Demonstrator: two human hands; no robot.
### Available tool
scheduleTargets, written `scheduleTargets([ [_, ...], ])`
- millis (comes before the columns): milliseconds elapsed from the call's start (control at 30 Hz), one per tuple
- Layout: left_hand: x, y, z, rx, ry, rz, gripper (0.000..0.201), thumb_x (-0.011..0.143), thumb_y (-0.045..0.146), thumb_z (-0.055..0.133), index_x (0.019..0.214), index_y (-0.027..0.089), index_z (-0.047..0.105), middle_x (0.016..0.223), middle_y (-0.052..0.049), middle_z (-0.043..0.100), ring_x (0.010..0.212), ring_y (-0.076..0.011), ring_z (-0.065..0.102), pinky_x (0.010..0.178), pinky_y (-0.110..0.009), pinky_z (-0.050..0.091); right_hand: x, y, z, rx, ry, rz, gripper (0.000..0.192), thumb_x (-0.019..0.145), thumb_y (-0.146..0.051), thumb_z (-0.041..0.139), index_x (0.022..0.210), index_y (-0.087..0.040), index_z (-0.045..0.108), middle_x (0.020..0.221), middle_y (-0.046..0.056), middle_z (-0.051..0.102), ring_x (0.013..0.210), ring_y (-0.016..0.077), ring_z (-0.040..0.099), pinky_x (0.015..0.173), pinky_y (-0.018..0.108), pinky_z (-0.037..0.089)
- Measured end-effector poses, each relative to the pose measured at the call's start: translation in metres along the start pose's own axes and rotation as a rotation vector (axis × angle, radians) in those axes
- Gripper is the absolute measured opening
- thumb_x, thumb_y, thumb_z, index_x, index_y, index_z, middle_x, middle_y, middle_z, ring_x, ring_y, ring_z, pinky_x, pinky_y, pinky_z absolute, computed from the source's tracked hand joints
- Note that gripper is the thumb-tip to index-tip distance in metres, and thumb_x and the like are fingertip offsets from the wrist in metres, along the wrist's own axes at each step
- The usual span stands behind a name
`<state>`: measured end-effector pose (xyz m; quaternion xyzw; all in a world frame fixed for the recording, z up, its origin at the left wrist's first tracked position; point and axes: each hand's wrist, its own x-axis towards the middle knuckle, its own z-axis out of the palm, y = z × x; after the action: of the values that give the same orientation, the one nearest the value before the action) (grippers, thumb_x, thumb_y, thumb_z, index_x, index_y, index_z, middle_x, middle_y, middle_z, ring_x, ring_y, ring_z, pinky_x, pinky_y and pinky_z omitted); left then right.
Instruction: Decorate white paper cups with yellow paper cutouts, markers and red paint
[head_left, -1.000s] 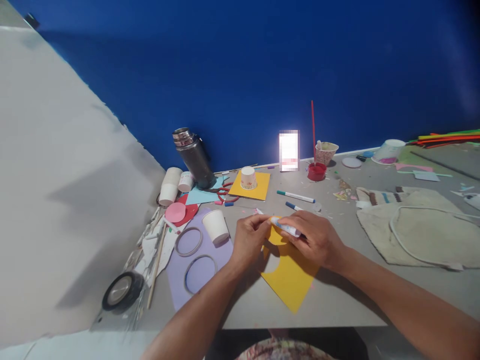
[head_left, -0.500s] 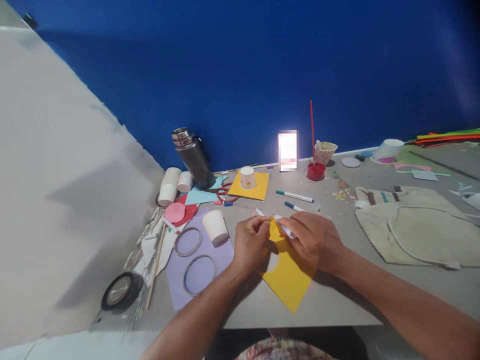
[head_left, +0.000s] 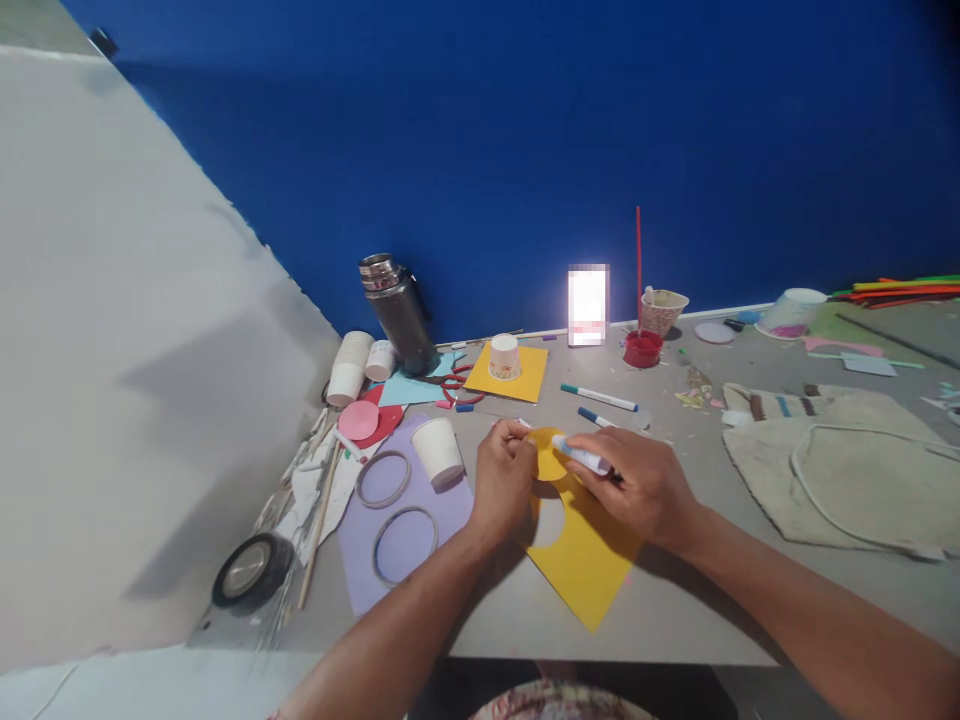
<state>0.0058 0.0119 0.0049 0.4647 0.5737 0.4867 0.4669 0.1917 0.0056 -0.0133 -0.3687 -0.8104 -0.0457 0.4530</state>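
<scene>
My left hand (head_left: pixel 504 482) pinches the left edge of a round yellow paper disc (head_left: pixel 549 464) between thumb and fingers. In my right hand (head_left: pixel 641 484) is a white glue stick (head_left: pixel 589 455), its tip against the disc's upper face. Below the disc lies a yellow paper sheet (head_left: pixel 596 565) with a round hole cut near its left side, partly shaded by my hands. Left of my left hand, a white paper cup (head_left: pixel 437 452) lies tipped on a purple sheet (head_left: pixel 358 570), beside two grey rings (head_left: pixel 406 546).
A dark flask (head_left: pixel 401 325) leans by the blue wall, near red-handled scissors (head_left: pixel 461 395) and a small cup (head_left: pixel 505 357) on yellow paper. Two markers (head_left: pixel 600 397) lie beyond my hands. A cloth bag (head_left: pixel 772 480) with a white cable is at right, black tape (head_left: pixel 253 572) at left.
My right hand has shifted slightly right with the glue stick, and more of the yellow disc shows. My left hand keeps its pinch. The whole view has moved a little.
</scene>
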Motion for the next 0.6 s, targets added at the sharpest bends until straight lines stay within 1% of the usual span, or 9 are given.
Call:
scheduleTargets([
  [67, -0.0031, 0.0001, -0.0001, -0.034, -0.056, -0.025, 0.023, 0.072, 0.018, 0.06, 0.094, 0.019, 0.061, 0.058, 0.005, 0.056, 0.053, -0.0114, 0.055, 0.049, -0.019, 0.043, -0.0028, 0.0019, 0.0027, -0.048, -0.023, -0.033, 0.015, 0.1, -0.023, 0.064, 0.113, -0.02, 0.07, 0.086, 0.007, 0.077, 0.075, 0.02, 0.072, 0.065, 0.03, 0.05],
  [133, -0.0046, 0.001, -0.0003, -0.069, -0.119, -0.062, 0.035, 0.07, 0.018, 0.06, 0.105, 0.018, 0.063, 0.062, 0.004, 0.06, 0.055, -0.0129, 0.058, 0.051, -0.021, 0.048, -0.004, 0.0042, 0.0031, -0.07, -0.042, -0.048, 0.018, 0.1, -0.02, 0.062, 0.116, -0.02, 0.07, 0.086, 0.006, 0.075, 0.074, 0.0197, 0.07, 0.064, 0.03, 0.049],
  [200, -0.0041, 0.0019, -0.0005, -0.083, -0.165, -0.086, 0.042, 0.069, 0.019, 0.061, 0.111, 0.016, 0.067, 0.069, 0.0, 0.066, 0.058, -0.0141, 0.061, 0.052, -0.023, 0.052, -0.0038, 0.0056, 0.0018, -0.077, -0.075, -0.07, 0.022, 0.1, -0.018, 0.06, 0.119, -0.021, 0.07, 0.088, 0.006, 0.075, 0.077, 0.0195, 0.069, 0.064, 0.029, 0.049],
  [267, -0.0026, 0.0028, -0.0007, -0.075, -0.196, -0.074, 0.038, 0.071, 0.023, 0.063, 0.106, 0.013, 0.074, 0.08, -0.005, 0.071, 0.065, -0.0158, 0.064, 0.054, -0.024, 0.055, -0.0029, 0.0058, 0.0004, -0.085, -0.112, -0.101, 0.024, 0.1, -0.016, 0.056, 0.12, -0.022, 0.07, 0.091, 0.007, 0.075, 0.08, 0.0193, 0.069, 0.065, 0.029, 0.048],
  [333, -0.0014, 0.0036, -0.0009, -0.056, -0.221, -0.053, 0.032, 0.075, 0.028, 0.063, 0.097, 0.012, 0.078, 0.086, -0.008, 0.073, 0.072, -0.0177, 0.066, 0.056, -0.025, 0.056, -0.002, 0.0052, -0.0002, -0.093, -0.139, -0.123, 0.025, 0.101, -0.015, 0.054, 0.119, -0.022, 0.07, 0.093, 0.007, 0.075, 0.081, 0.0191, 0.068, 0.065, 0.029, 0.048],
  [433, -0.0016, 0.0039, -0.0011, -0.013, -0.241, -0.028, 0.031, 0.081, 0.032, 0.062, 0.094, 0.013, 0.081, 0.08, -0.007, 0.072, 0.072, -0.0181, 0.064, 0.058, -0.026, 0.055, -0.0016, 0.0041, 0.0004, -0.09, -0.146, -0.135, 0.023, 0.102, -0.016, 0.053, 0.116, -0.022, 0.071, 0.093, 0.007, 0.075, 0.081, 0.019, 0.067, 0.065, 0.029, 0.047],
  [500, -0.003, 0.003, -0.0007, 0.023, -0.239, 0.029, 0.031, 0.083, 0.03, 0.058, 0.095, 0.014, 0.082, 0.078, -0.006, 0.072, 0.072, -0.0178, 0.064, 0.061, -0.026, 0.054, -0.0016, 0.0028, 0.0006, -0.097, -0.137, -0.139, 0.023, 0.101, -0.016, 0.054, 0.116, -0.021, 0.07, 0.092, 0.007, 0.075, 0.08, 0.0192, 0.066, 0.065, 0.03, 0.046],
  [600, -0.0062, 0.001, 0.0016, 0.066, -0.232, 0.128, 0.033, 0.086, 0.025, 0.054, 0.097, 0.015, 0.083, 0.083, -0.006, 0.075, 0.079, -0.0194, 0.067, 0.07, -0.027, 0.054, -0.0011, -0.001, -0.0005, -0.152, -0.102, -0.133, 0.02, 0.1, -0.016, 0.056, 0.114, -0.02, 0.07, 0.087, 0.006, 0.073, 0.075, 0.0195, 0.064, 0.064, 0.032, 0.042],
])
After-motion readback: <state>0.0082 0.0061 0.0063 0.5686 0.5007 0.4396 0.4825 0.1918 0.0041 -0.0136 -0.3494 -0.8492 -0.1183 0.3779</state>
